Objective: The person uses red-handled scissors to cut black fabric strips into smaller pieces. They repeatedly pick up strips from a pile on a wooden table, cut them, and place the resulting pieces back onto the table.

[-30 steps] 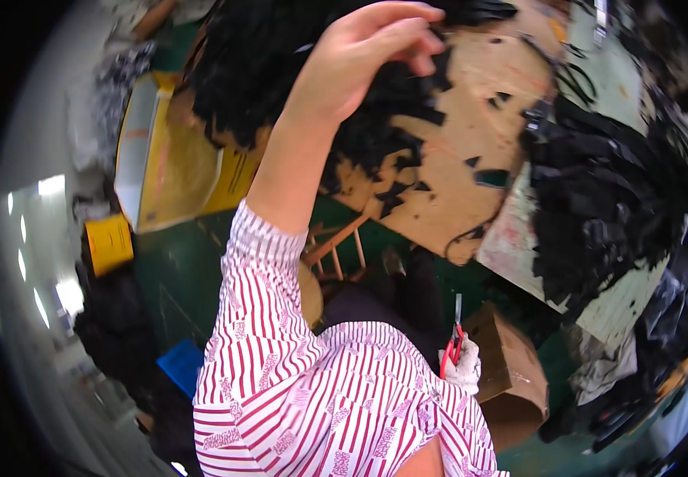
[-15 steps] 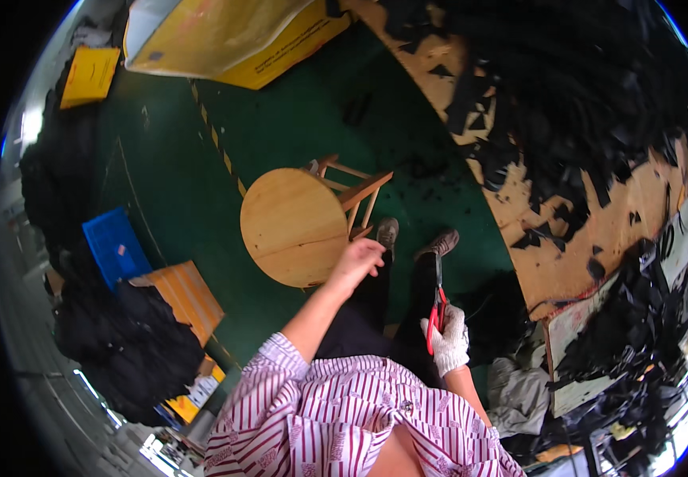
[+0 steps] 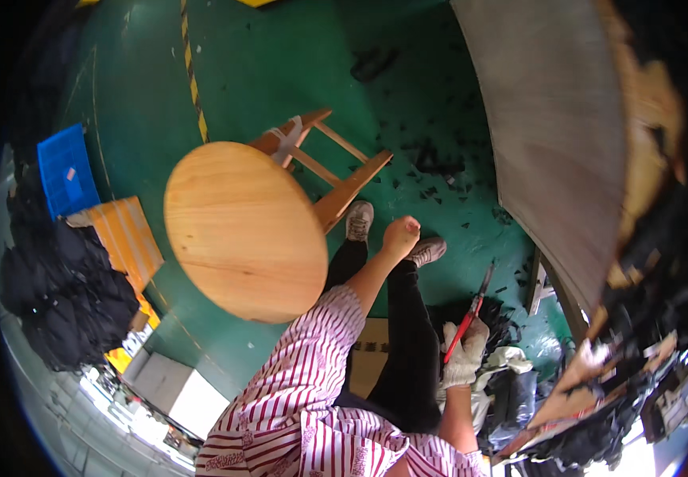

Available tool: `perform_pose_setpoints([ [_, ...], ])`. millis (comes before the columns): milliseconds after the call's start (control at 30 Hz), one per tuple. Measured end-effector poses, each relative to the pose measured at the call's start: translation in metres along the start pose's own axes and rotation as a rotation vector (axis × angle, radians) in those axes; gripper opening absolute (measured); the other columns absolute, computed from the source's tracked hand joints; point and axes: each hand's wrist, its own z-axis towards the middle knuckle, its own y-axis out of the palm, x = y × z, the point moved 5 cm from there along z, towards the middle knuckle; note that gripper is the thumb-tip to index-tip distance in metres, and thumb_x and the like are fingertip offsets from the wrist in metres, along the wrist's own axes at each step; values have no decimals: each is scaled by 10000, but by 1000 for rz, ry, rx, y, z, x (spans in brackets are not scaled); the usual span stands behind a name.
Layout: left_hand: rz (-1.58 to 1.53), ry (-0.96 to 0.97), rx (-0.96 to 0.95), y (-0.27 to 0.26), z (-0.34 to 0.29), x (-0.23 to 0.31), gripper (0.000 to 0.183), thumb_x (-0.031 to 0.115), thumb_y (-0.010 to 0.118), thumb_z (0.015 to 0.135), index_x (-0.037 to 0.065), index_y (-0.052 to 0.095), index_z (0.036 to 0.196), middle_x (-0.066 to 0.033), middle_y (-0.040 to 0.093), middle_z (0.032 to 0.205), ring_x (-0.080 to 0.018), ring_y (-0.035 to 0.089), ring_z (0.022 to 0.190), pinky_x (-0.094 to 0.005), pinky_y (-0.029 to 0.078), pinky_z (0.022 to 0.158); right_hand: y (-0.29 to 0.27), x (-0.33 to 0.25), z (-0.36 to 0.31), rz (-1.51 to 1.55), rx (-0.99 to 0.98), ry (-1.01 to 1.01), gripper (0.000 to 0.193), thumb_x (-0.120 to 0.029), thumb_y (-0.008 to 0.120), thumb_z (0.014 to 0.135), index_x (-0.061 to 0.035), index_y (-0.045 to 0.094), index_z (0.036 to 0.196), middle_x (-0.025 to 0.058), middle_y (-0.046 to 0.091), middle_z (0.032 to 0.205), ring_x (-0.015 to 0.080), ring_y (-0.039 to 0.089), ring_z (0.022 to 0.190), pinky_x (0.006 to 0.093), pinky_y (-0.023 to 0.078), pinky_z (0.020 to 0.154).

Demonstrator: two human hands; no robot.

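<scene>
My bare left hand [image 3: 402, 237] is in front of my legs, above my shoes. Its fingers are curled closed, and I cannot make out whether anything is in them. In a white knitted glove, my right hand [image 3: 465, 354] grips red-handled pliers [image 3: 465, 326] low on the right. Their slim dark jaws point up and away from me. Left of my legs stands a wooden stool [image 3: 244, 230] with a round, pale seat; its brown legs show beyond it, one wrapped with a pale strip. Neither hand touches the stool.
A worktable [image 3: 554, 119] with black scraps rises along the right. Black offcuts [image 3: 439, 163] litter the green floor. At left are a blue crate [image 3: 69, 171], a cardboard box [image 3: 125, 238] and a heap of black material [image 3: 65, 294]. A grey bag [image 3: 511, 397] lies by my right forearm.
My view has shifted; the stool looks larger and farther left, and the table's side now shows. My left hand has moved right, away from the stool's seat. My right hand still holds the pliers.
</scene>
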Motion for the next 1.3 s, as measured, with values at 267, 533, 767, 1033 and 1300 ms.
perform_pose_setpoints([
  [267, 511, 136, 71, 82, 134, -40, 101, 116, 544, 766, 95, 623, 825, -113, 646, 863, -297, 628, 793, -421, 474, 662, -55, 59, 35, 14, 270, 205, 485, -77, 709, 734, -38, 428, 1127, 37, 512, 793, 84, 449, 476, 217, 370, 394],
  [533, 908, 561, 157, 112, 206, -12, 233, 141, 517, 821, 99, 587, 1040, -101, 501, 1244, -241, 594, 867, -374, 451, 725, -67, 52, 49, -132, 406, 268, 434, -88, 688, 730, -20, 433, 1075, 38, 494, 800, 88, 452, 568, 214, 365, 455],
  [767, 1089, 691, -24, 95, 250, -28, 147, 151, 559, 780, 99, 610, 907, -61, 556, 911, -244, 556, 848, -367, 445, 708, -72, 75, 66, -181, 448, 273, 410, -88, 669, 756, 10, 434, 1077, 73, 518, 888, 133, 499, 743, 249, 435, 652],
  [1033, 20, 318, 831, -58, 324, 49, 332, 78, 604, 752, 35, 534, 1073, -208, 600, 985, -385, 579, 909, -447, 466, 771, -75, 87, 87, -399, 465, 302, 390, -109, 675, 729, 6, 467, 1039, 71, 518, 886, 161, 502, 780, 285, 437, 717],
  [1300, 230, -103, 476, -129, 390, 29, 869, 53, 619, 739, 98, 127, 1453, -212, 594, 1088, -359, 598, 987, -432, 477, 845, -70, 104, 106, -227, 518, 292, 391, -111, 674, 729, 5, 468, 1040, 71, 519, 886, 163, 503, 780, 284, 437, 722],
])
